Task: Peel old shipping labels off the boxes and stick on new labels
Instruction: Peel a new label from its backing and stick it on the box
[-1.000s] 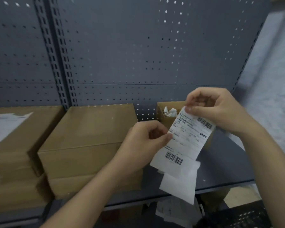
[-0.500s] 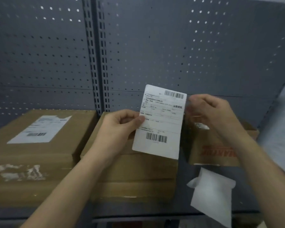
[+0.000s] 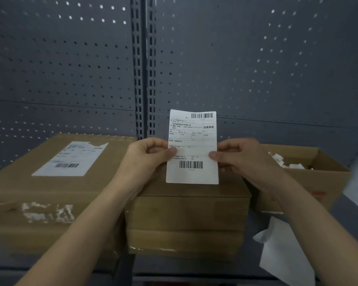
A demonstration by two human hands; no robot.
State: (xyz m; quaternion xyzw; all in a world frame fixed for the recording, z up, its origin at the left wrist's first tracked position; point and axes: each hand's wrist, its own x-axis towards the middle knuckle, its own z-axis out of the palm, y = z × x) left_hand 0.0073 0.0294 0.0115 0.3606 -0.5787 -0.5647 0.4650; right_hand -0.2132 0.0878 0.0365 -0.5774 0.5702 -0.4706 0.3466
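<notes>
We see the left hand [image 3: 147,159] and right hand [image 3: 242,159] each pinching a side edge of the new label [image 3: 192,149]. The fingers [image 3: 171,151] are curled, with thumbs on the printed face. The label is held upright in the air above the closed middle box [image 3: 186,213] at the shelf's [image 3: 351,211] front edge. Towards the left end sits a larger box [image 3: 19,188] with a torn old label [image 3: 70,159] on its top. Towards the right end stands an open box [image 3: 322,178] with white paper scraps [image 3: 285,162] inside, and a blank white sheet [image 3: 283,250] lies over the front edge before it.
</notes>
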